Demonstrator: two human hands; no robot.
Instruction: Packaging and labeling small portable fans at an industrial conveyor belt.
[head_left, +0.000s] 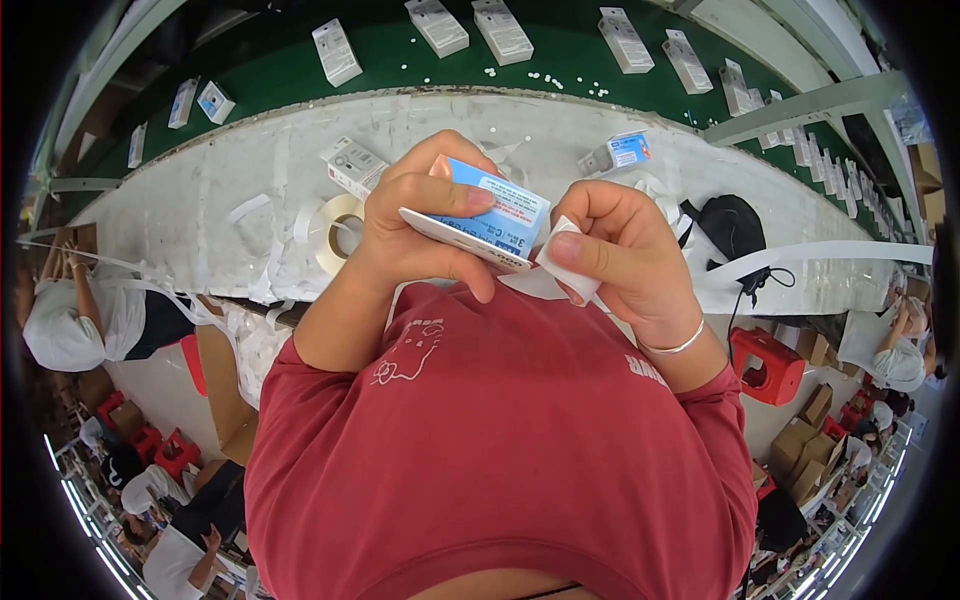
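Carton (pixel 515 213) with one end toward the right hand (pixel 625 250)

Pale workbench (pixel 260 140) spans the view, a green conveyor belt (pixel 270 60) beyond it; both hands are raised over its near edge, in front of the chest; the left hand (pixel 425 215) is closed around the blue-and-white carton, one digit laid across the blue face; the carton's long axis runs roughly left to right, dipping rightward, so the end away from the left palm faces the right hand, the nearer one to it; that hand's thumb and finger pinch a small white slip (pixel 570 284) just beside the carton's end; whether they touch I cannot tell.
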